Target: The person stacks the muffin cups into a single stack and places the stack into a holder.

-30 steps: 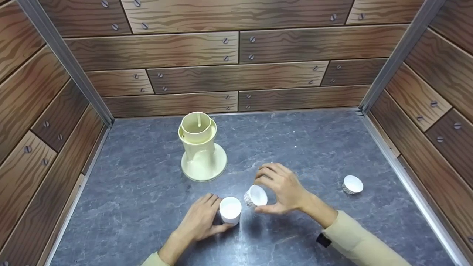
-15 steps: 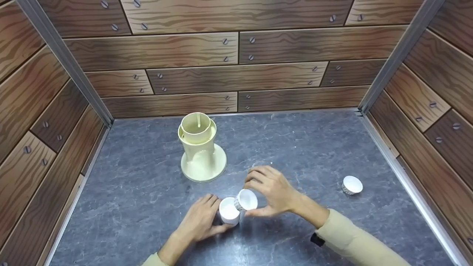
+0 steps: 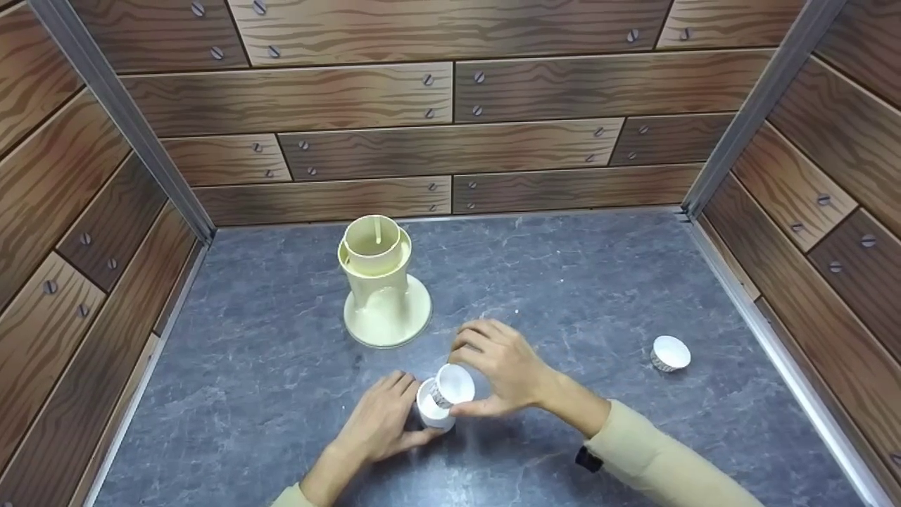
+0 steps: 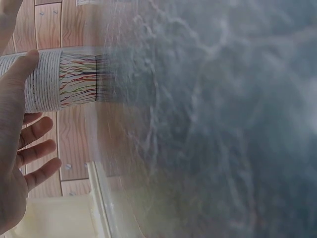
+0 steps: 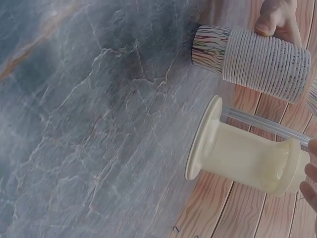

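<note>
A tall stack of nested paper cups (image 3: 428,417) stands upright on the table, white ribbed rims above a colourful streaked base in the right wrist view. My left hand (image 3: 380,419) grips this stack from the left, thumb across its side (image 4: 44,84); the other fingers are spread apart in the left wrist view. Between thumb and fingers of my right hand (image 3: 503,370) is a single paper cup (image 3: 455,384), tilted right over the stack's top and overlapping its opening. Only the right hand's fingertips (image 5: 310,172) show at the right wrist view's edge.
A cream cup holder (image 3: 388,317) with a round base and tube top stands behind the hands. Another paper cup (image 3: 670,353) sits upright on the right of the grey marbled table (image 3: 281,296). Wood-patterned walls (image 3: 380,148) enclose the back and sides.
My right hand has moved left with its paper cup, from beside the stack to over its top. The left hand and the stack have stayed in place.
</note>
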### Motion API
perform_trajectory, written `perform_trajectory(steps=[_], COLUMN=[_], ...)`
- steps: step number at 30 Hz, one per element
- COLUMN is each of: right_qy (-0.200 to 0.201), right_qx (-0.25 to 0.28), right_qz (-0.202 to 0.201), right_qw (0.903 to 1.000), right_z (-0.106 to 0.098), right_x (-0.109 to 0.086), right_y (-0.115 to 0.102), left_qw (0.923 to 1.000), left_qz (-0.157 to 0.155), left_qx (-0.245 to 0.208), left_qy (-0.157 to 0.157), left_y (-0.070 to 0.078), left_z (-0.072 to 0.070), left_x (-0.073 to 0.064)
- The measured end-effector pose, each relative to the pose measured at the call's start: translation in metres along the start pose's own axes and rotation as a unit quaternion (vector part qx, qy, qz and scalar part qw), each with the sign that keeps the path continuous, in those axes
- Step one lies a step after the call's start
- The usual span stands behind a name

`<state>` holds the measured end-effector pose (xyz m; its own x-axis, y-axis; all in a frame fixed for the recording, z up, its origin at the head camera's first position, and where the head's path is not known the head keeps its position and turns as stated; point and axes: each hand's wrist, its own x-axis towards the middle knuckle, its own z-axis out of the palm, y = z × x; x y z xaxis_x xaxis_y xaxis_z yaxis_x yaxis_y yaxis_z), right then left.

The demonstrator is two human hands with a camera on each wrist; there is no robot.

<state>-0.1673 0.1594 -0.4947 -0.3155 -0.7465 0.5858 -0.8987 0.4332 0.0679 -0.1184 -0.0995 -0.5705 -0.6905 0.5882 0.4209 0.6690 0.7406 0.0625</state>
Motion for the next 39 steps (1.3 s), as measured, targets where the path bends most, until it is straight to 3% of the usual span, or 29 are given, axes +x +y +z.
perform_trajectory(steps=[21, 29, 39], right_qy=[-0.027, -0.059, -0.062], right_qx=[-0.019, -0.017, -0.022], right_qz=[-0.008, 0.008, 0.001], right_qw=[0.9994, 0.9981, 0.9979], right_z=[0.016, 0.019, 0.024], right_x=[0.005, 0.006, 0.006], right_y=[-0.009, -0.013, -0.012], left_qw=[1.0, 0.9996, 0.9994], left_qz=[0.002, 0.006, 0.01], left_qx=[0.0, 0.001, 0.008], left_qy=[0.003, 0.026, 0.032], left_y=[0.0, 0.001, 0.0], left_z=[0.0, 0.002, 0.002], left_x=[-0.001, -0.001, -0.002])
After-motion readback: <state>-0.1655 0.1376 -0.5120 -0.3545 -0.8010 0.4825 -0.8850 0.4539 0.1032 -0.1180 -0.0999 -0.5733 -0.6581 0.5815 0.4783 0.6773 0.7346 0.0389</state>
